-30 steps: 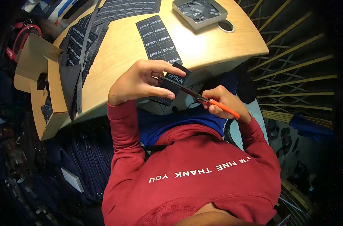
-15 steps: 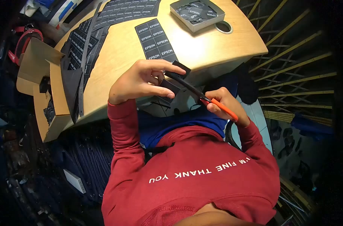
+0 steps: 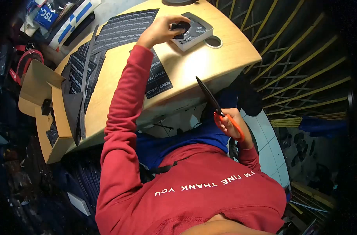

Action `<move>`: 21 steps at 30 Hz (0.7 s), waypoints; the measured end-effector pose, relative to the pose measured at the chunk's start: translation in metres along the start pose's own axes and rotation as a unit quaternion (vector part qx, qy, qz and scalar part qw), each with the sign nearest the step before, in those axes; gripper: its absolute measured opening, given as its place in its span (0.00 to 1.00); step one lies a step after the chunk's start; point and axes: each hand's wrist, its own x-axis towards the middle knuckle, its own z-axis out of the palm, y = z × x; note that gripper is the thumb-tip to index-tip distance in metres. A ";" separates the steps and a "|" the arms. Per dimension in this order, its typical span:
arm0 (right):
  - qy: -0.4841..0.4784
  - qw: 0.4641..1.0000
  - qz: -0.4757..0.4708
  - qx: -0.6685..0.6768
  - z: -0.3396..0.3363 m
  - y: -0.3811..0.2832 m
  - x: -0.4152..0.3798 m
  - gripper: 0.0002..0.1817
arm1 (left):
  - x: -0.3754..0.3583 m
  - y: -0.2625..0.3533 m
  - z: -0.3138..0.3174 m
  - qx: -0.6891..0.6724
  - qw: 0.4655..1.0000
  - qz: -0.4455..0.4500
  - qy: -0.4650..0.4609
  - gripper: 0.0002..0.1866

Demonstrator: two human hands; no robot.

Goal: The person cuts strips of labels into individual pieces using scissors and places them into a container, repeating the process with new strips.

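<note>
My left hand (image 3: 162,29) is over the near-left side of a small grey box (image 3: 198,44), its fingers closed on black label pieces (image 3: 180,30). Loose black EPSON labels (image 3: 198,29) lie inside that box. In front of my body, my right hand (image 3: 231,121) grips scissors (image 3: 209,94) by their orange handles. The dark blades point up and left toward the desk edge and look closed. A strip of EPSON labels (image 3: 159,76) rests on the desk, partly covered by my left sleeve.
Uncut label sheets (image 3: 125,29) and a long metal ruler (image 3: 85,74) are on the left of the desk (image 3: 115,74). An open cardboard box (image 3: 63,125) stands at its left edge. A tape roll (image 3: 214,42) sits beside the grey box. A folding lattice gate (image 3: 303,70) is at right.
My left hand has moved from the scissor blades up to the grey box, carrying black label pieces. My right hand has drawn the scissors slightly down, and the blades have come together.
</note>
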 end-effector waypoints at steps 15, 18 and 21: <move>-0.012 1.000 -0.018 0.012 0.000 0.001 0.001 0.35 | -0.040 -0.026 -0.013 0.204 0.969 -0.059 0.128 0.33; -0.009 1.000 -0.021 0.018 0.005 0.009 0.004 0.34 | -0.083 -0.018 -0.009 0.126 0.979 -0.081 0.137 0.33; 0.016 1.000 -0.001 0.011 0.014 0.008 0.010 0.31 | -0.134 0.014 0.012 0.172 0.972 -0.103 0.127 0.33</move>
